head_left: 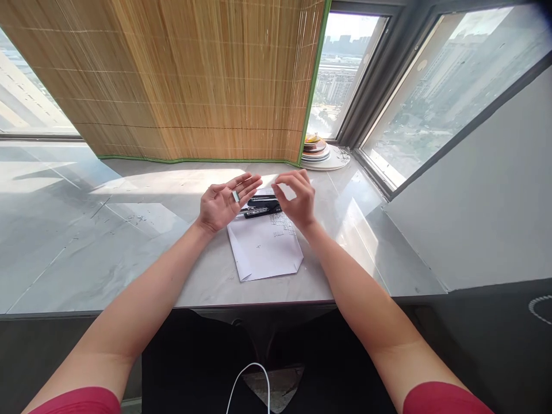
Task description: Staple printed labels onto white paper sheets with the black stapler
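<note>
My left hand [219, 206] is raised palm up over the counter, its fingers stretched out. Across these fingers lies a short silvery strip of staples [235, 196]. Opposite it, my right hand [297, 198] has thumb and index finger curled to a pinch; anything between the tips is too small to make out. Below and between both hands a black stapler [263, 210] lies on a folded white sheet of paper [267, 256], showing two long parts side by side. Many loose staples [282, 224] are scattered on the paper near my right wrist, which partly hides them.
The paper lies near the front edge of a grey marble counter [142, 259]. More small bits [140, 218] are on the counter at left. A bamboo blind [194, 80] hangs behind. A stack of plates [317, 150] stands by the window corner. A white cable [248, 368] loops near my lap.
</note>
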`<state>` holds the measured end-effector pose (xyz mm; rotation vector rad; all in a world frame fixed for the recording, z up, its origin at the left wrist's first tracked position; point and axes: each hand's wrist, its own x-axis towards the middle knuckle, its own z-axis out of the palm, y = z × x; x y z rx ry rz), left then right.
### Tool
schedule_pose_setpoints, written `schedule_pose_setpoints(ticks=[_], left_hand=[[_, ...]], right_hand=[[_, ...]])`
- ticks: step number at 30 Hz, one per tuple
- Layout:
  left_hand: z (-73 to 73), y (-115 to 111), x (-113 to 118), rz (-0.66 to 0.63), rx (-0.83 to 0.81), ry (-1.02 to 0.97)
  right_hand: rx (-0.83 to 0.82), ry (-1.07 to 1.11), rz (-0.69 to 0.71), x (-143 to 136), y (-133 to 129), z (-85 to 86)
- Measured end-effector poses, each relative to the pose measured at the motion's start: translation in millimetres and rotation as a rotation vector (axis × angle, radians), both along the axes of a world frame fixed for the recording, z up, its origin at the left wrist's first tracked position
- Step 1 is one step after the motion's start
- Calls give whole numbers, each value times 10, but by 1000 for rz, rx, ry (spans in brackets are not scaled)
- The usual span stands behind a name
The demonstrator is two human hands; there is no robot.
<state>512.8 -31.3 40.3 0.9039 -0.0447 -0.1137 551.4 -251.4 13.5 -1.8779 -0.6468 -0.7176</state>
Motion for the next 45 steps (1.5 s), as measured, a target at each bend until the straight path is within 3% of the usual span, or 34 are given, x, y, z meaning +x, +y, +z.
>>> schedule_pose_setpoints(ticks=[3, 5, 9, 16, 23, 29, 35, 45], left_hand=[[-48, 34, 15, -8, 53, 12], [-77, 55, 25, -61, 94, 19], [-115, 72, 37, -171, 128, 42], [-167, 99, 63, -139, 140, 56], [-143, 89, 56, -106, 172, 59], [-159, 97, 58, -158, 137, 73], [-136, 61, 51, -87, 136, 73], [-131, 52, 64, -336, 12, -88]], right_hand=[[-276, -187, 93, -97, 219, -53], [-377, -238, 78, -124, 330, -100], [-438, -260, 37, -118, 396, -160], [-536, -226, 21, -94, 370, -183], [-503, -258, 38, -126, 379, -131], [-486, -267, 43, -119, 374, -117], [-529, -244, 44, -113, 368, -109], [-460, -219, 86, -128, 373, -86]])
